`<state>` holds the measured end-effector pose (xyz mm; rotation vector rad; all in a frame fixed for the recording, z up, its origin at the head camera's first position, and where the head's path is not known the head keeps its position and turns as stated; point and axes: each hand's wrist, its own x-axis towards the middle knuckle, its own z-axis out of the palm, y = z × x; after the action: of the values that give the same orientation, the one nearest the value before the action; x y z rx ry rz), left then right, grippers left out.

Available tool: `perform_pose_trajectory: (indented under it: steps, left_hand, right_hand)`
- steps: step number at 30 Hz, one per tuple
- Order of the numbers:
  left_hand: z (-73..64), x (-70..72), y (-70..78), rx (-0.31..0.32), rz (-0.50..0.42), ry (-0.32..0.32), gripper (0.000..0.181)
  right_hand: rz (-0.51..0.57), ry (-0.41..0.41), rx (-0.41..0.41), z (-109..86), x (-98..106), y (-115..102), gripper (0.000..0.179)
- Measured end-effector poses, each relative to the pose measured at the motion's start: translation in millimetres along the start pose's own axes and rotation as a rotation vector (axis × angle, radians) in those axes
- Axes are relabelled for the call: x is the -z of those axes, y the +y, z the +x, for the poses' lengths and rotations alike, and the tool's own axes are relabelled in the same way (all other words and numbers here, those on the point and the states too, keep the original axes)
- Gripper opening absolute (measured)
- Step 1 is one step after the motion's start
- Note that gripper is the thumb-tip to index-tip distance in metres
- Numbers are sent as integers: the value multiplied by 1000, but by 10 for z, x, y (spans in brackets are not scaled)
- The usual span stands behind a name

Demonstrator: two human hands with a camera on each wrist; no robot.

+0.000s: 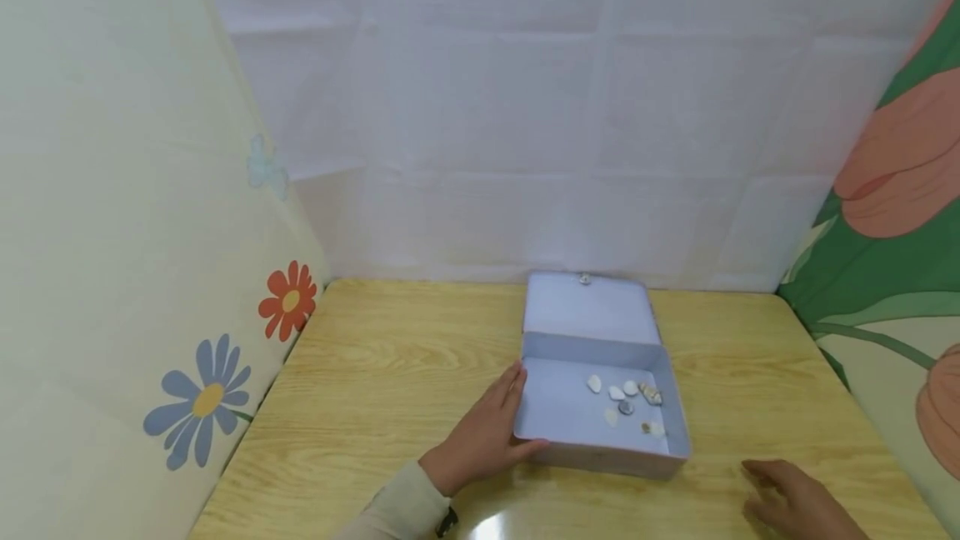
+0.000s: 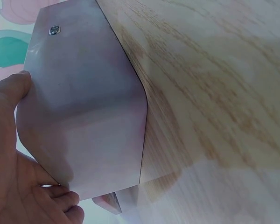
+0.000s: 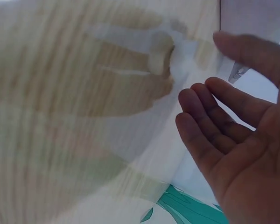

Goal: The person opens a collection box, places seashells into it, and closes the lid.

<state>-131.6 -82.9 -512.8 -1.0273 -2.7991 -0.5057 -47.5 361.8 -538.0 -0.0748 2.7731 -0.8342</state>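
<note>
A shallow tin box [image 1: 600, 460] stands on the table, its hinged lid [image 1: 588, 307] laid back toward the wall. Inside, mostly on the right half, lie several small white shells [image 1: 594, 383], a brownish knobbly piece [image 1: 650, 393] and a round dark grey piece [image 1: 626, 408]. My left hand [image 1: 483, 437] holds the box's front left corner, thumb along the front and fingers on the left side. The left wrist view shows the thumb and fingertips against the outer walls. My right hand [image 1: 798, 497] is apart from the box, to its right, with loosely bent fingers [image 3: 196, 135] and nothing between them.
The wood-grain table [image 1: 375, 357] is glossy and mirrors the right hand. A white sheet [image 1: 480, 107] hangs behind it. Flowered cloths stand along the left [image 1: 112, 232] and right [image 1: 885, 273] sides. A small clasp [image 2: 54, 30] sticks out from the box's front.
</note>
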Motion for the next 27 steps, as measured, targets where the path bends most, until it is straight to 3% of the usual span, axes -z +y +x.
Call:
perform_pose_trajectory:
  steps: [2, 9, 14, 19, 27]
  left_hand:
    - [1, -1, 0, 2, -4, 0, 103]
    - [13, -3, -7, 14, -2, -6, 104]
    - [13, 6, -7, 18, -10, 1, 103]
    - [10, 1, -5, 21, -6, -3, 103]
    - [9, 3, 3, 23, -14, -15, 103]
  right_hand:
    - [-24, 0, -5, -11, -18, 13, 61]
    - [-173, 44, 110, -34, -47, 72, 48]
    - [-139, -7, 97, -24, -43, 96, 40]
    - [-49, -61, 21, -14, -59, 93, 37]
    - [-31, -67, -15, -39, -100, 81, 35]
